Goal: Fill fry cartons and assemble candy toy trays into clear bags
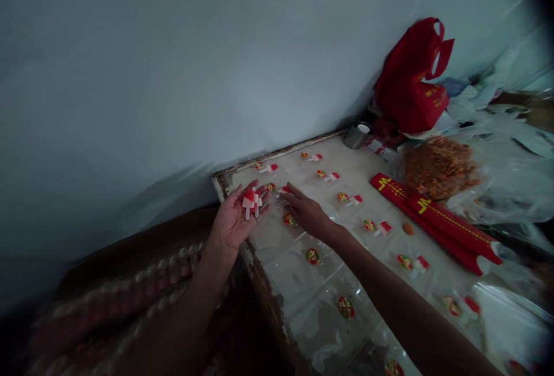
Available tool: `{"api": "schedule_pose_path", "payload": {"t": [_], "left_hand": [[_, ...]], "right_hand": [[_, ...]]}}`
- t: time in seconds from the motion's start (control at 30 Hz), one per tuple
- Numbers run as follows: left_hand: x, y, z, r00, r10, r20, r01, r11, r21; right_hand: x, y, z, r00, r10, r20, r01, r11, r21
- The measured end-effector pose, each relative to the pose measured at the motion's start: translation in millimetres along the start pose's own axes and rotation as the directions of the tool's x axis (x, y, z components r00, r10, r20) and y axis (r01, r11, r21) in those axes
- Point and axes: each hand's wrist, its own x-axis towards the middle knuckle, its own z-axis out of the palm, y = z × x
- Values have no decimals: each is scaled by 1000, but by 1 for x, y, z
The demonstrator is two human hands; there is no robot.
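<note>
My left hand (231,220) is palm up beyond the table's left edge, cradling several small red-and-white popsicle-shaped pieces (250,200). Over the table, my right hand (306,210) is palm down with fingers stretched out. Its fingertips are at another popsicle-shaped piece (283,190); whether they touch it I cannot tell. Clear plastic bags lie in rows, many with a round red, green and yellow piece (312,256) on them. In the farther row, each round piece has a popsicle-shaped piece (355,200) beside it.
The white table (277,260) has a worn edge along the wall. On the right lie red paper sleeves (433,220), a plastic bag of brown food pieces (441,168), a metal can (356,135) and a red bag (411,82). Blurred wrapped items (130,295) sit below left.
</note>
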Motion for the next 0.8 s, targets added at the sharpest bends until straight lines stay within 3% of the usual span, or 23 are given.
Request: {"api": "schedule_pose_path", "payload": {"t": [0.13, 0.27, 0.4, 0.7, 0.8], "left_hand": [[-3, 5, -12, 999, 31, -23, -30, 999, 19], [1, 3, -18, 998, -16, -69, 19, 999, 41], [4, 2, -19, 998, -27, -63, 30, 999, 40], [8, 2, -22, 998, -24, -52, 26, 999, 37], [8, 3, -20, 996, -38, -86, 41, 998, 38]], "right_hand": [[5, 11, -4, 997, 21, -78, -15, 997, 81], [9, 7, -13, 995, -85, 61, 92, 988, -121], [10, -1, -18, 980, -112, 164, 163, 925, -342], [10, -14, -16, 972, -135, 191, 211, 858, -469], [19, -11, -16, 977, -111, 180, 177, 894, -411]]}}
